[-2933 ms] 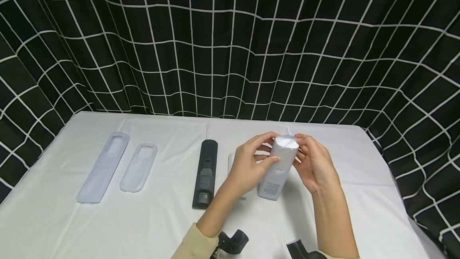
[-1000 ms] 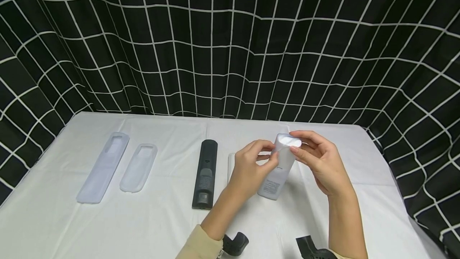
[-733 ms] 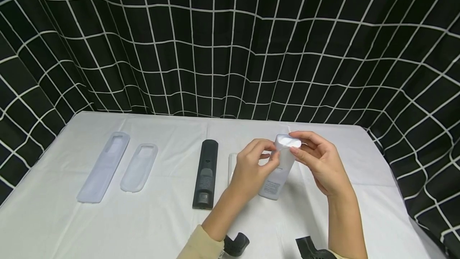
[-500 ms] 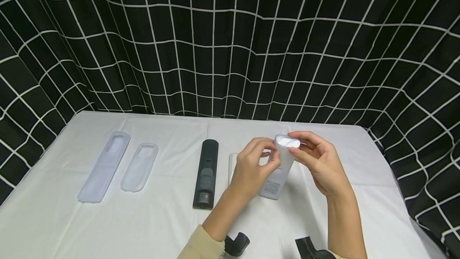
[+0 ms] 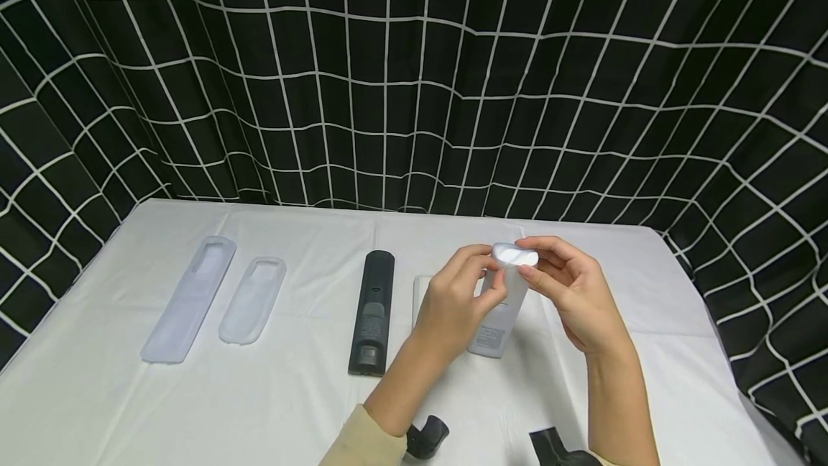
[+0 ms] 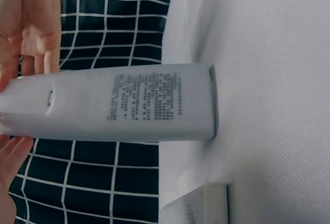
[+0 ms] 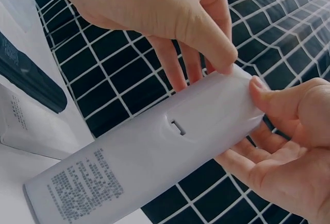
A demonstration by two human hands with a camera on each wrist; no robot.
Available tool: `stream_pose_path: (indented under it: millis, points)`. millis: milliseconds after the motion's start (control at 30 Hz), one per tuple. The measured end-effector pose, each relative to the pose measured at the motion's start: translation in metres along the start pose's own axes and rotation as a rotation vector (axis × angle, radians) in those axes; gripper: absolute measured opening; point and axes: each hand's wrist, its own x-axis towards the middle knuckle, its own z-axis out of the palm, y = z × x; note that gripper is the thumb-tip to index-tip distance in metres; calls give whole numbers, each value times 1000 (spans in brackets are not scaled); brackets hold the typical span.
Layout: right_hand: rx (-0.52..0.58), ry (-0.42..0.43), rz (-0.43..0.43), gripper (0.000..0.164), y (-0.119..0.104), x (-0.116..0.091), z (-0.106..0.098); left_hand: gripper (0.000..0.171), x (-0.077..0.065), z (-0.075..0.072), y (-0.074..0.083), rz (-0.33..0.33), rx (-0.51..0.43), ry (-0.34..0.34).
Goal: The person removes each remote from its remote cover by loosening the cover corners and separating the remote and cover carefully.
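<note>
A white remote control (image 5: 494,329) stands on end on the table, its back with printed text and a small latch slot facing me. Around its top end lies a shiny, translucent cover (image 5: 515,256). My left hand (image 5: 453,304) pinches the top left edge, thumb in front and fingers behind. At the top right, my right hand (image 5: 576,293) pinches the rim between thumb and fingers. The right wrist view shows both thumbs on the upper end of the remote control (image 7: 139,147). In the left wrist view its lower end touches the cloth.
A black remote control (image 5: 371,315) lies left of my left forearm. A second white remote control (image 5: 419,297) lies partly hidden behind my left hand. Two translucent silicone covers, one long (image 5: 189,300) and one short (image 5: 252,300), rest further left. Dark gridded curtain (image 5: 414,92) encloses the table.
My right hand has gone from the side of the top end to pinching its rim, thumb in front. My left fingers have shifted along the top left edge. The top end has tilted slightly left.
</note>
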Motion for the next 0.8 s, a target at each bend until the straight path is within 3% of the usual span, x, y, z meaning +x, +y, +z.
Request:
stream_pose_path:
  millis: [267, 800]
  points:
    - [-7, 5, -5, 34, -1, 0, 0, 13, 1, 1, 0, 72, 113, -8]
    - [-53, 21, 9, 31, -1, 0, 1, 24, -1, 2, -4, 82, 140, 3]
